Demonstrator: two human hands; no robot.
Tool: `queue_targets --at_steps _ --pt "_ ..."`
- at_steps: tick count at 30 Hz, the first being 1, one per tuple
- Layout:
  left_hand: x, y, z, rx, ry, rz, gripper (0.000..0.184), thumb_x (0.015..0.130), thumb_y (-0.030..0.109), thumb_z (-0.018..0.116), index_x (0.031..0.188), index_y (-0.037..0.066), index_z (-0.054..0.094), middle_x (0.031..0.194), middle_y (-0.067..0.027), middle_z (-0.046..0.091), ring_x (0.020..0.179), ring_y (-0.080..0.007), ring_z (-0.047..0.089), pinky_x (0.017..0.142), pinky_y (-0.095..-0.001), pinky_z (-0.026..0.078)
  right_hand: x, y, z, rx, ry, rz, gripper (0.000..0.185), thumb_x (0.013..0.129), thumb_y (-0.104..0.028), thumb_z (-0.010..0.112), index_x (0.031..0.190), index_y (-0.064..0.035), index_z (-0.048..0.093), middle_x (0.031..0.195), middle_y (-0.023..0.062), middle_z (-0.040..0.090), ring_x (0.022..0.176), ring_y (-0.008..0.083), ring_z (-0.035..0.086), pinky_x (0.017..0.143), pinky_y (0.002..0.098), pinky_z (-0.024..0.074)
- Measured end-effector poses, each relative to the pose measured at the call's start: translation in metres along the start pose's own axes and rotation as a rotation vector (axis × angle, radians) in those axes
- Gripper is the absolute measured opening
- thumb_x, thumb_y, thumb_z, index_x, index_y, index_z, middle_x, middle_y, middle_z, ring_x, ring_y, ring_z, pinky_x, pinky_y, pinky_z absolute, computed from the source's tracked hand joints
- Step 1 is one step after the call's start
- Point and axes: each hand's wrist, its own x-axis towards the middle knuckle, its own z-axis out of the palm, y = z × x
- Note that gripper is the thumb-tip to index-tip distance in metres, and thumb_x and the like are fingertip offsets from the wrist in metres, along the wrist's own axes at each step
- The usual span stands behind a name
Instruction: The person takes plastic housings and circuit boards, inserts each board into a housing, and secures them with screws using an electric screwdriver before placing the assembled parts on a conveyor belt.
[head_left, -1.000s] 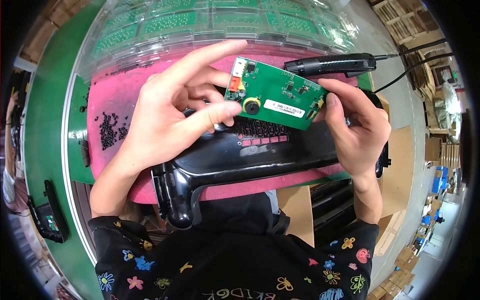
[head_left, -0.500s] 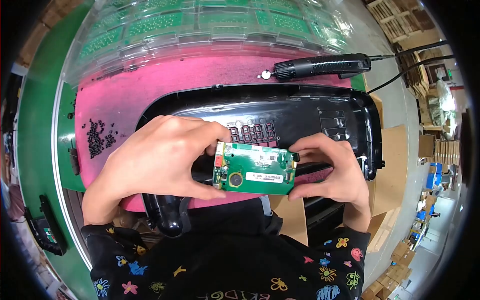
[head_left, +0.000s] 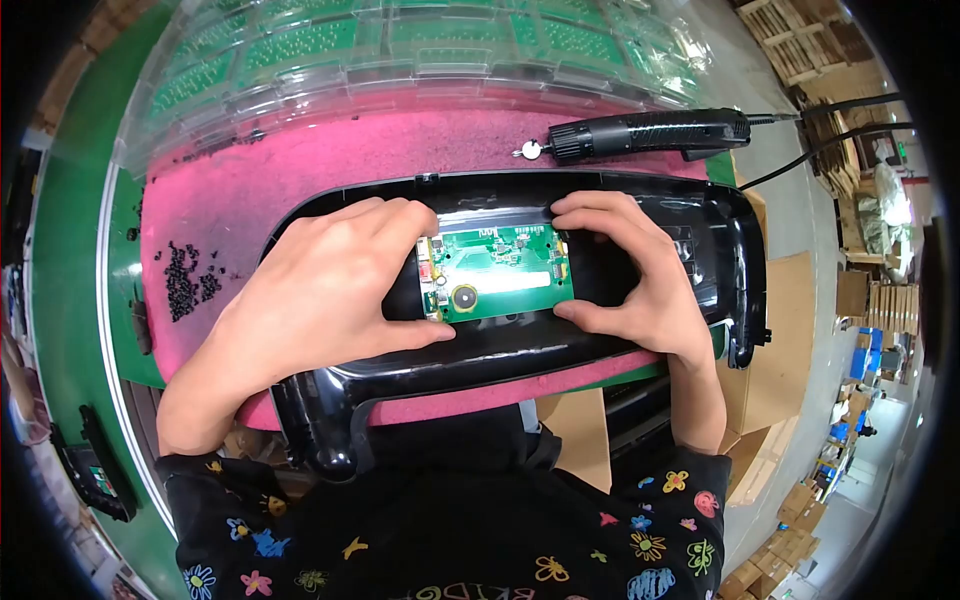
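A green circuit board (head_left: 500, 272) with a white label strip and a round dark part lies between my hands, over the middle of a black plastic housing (head_left: 600, 345). My left hand (head_left: 335, 275) grips its left end, thumb at the lower corner and fingers at the upper one. At the opposite end, my right hand (head_left: 640, 270) holds it between thumb and fingers. The board covers the digit-shaped cutouts of the housing. Whether it touches the housing floor I cannot tell.
Behind the housing, a black electric screwdriver (head_left: 650, 135) lies on the pink mat (head_left: 400, 140), its cables running off right. Small black screws (head_left: 188, 280) are heaped at left. Clear plastic trays (head_left: 400, 55) with green boards stand at the back. Cardboard (head_left: 790, 340) is at right.
Both hands have carried the circuit board away from my body, down over the housing's cutouts. The board now looks flatter and further into the housing. The screwdriver has stayed in place.
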Motion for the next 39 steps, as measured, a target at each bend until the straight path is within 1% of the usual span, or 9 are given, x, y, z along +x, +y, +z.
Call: queue_targets --at_steps 8,20,27,31,33,35,37,38,39 --pt "0.001 0.003 0.002 0.119 -0.072 -0.018 0.061 0.06 0.027 0.088 0.106 0.002 0.056 0.089 -0.0093 0.057 0.081 -0.0286 0.06 0.069 -0.0401 0.05 -0.003 0.0 0.003 -0.063 0.012 0.003 0.06 0.059 -0.007 0.084 0.115 -0.0024 0.063 0.122 0.0119 0.059 0.114 0.0336 0.056 0.1 0.041 0.0444" --pt "0.001 0.003 0.004 0.132 -0.051 0.017 0.061 0.063 0.03 0.087 0.107 0.002 0.055 0.093 -0.011 0.058 0.087 -0.0329 0.06 0.072 -0.0418 0.05 -0.002 -0.001 0.003 -0.092 0.002 -0.006 0.061 0.058 -0.006 0.083 0.115 -0.0023 0.062 0.12 0.0123 0.059 0.111 0.0333 0.055 0.098 0.0407 0.0449" --pt "-0.001 0.005 0.001 0.18 -0.079 0.035 0.055 0.068 0.032 0.084 0.103 0.003 0.053 0.096 -0.0111 0.056 0.091 -0.0303 0.06 0.074 -0.0402 0.052 -0.001 -0.004 0.003 -0.104 0.013 -0.003 0.06 0.057 -0.006 0.083 0.113 -0.0017 0.062 0.119 0.0138 0.059 0.111 0.0346 0.056 0.098 0.0413 0.0445" --pt "-0.009 0.001 0.001 0.194 -0.053 0.078 0.06 0.07 0.037 0.082 0.104 -0.002 0.053 0.097 -0.0118 0.055 0.091 -0.0281 0.06 0.074 -0.0362 0.052 -0.001 -0.009 0.008 -0.149 0.018 0.037 0.062 0.056 -0.005 0.083 0.114 -0.0023 0.062 0.119 0.0139 0.06 0.111 0.033 0.057 0.096 0.0408 0.0456" --pt "-0.014 -0.006 0.002 0.138 -0.008 0.132 0.07 0.072 0.043 0.079 0.113 -0.007 0.053 0.1 -0.015 0.058 0.091 -0.0301 0.062 0.073 -0.0377 0.053 0.002 -0.013 0.01 -0.157 0.003 0.048 0.066 0.055 -0.005 0.083 0.117 -0.0025 0.06 0.121 0.0136 0.059 0.111 0.0321 0.057 0.093 0.0391 0.0466" --pt "-0.014 -0.006 -0.007 0.047 0.009 0.083 0.061 0.077 0.04 0.076 0.112 -0.005 0.054 0.094 -0.0173 0.061 0.084 -0.0337 0.064 0.069 -0.0404 0.053 0.004 -0.017 0.006 -0.18 -0.051 0.058 0.076 0.054 -0.003 0.083 0.125 -0.0027 0.056 0.122 0.0131 0.059 0.114 0.0299 0.057 0.091 0.0368 0.0471" --pt "-0.016 -0.008 -0.035 0.068 0.097 0.06 0.046 0.083 0.034 0.074 0.107 -0.002 0.056 0.084 -0.0178 0.063 0.078 -0.0366 0.065 0.065 -0.0432 0.052 0.001 -0.016 0.001 -0.005 -0.019 0.179 0.086 0.053 -0.003 0.085 0.133 -0.0034 0.052 0.121 0.0115 0.061 0.114 0.0262 0.058 0.092 0.0361 0.0469" --pt "-0.017 -0.014 -0.046 0.099 0.221 0.049 0.031 0.086 0.025 0.071 0.101 0.0 0.059 0.079 -0.0165 0.063 0.075 -0.037 0.065 0.065 -0.044 0.052 -0.001 -0.021 -0.006 0.115 0.02 0.29 0.089 0.057 -0.005 0.085 0.138 -0.0039 0.048 0.119 0.0101 0.063 0.111 0.0219 0.059 0.093 0.0343 0.0468" --pt "-0.022 -0.023 -0.055 0.16 0.387 0.085 0.023 0.087 0.017 0.07 0.097 0.0 0.06 0.08 -0.0161 0.063 0.075 -0.0367 0.064 0.066 -0.0436 0.052 -0.003 -0.02 -0.015 0.2 0.1 0.348 0.078 0.067 -0.005 0.08 0.138 -0.0036 0.049 0.116 0.0099 0.063 0.105 0.0186 0.061 0.092 0.0313 0.047"
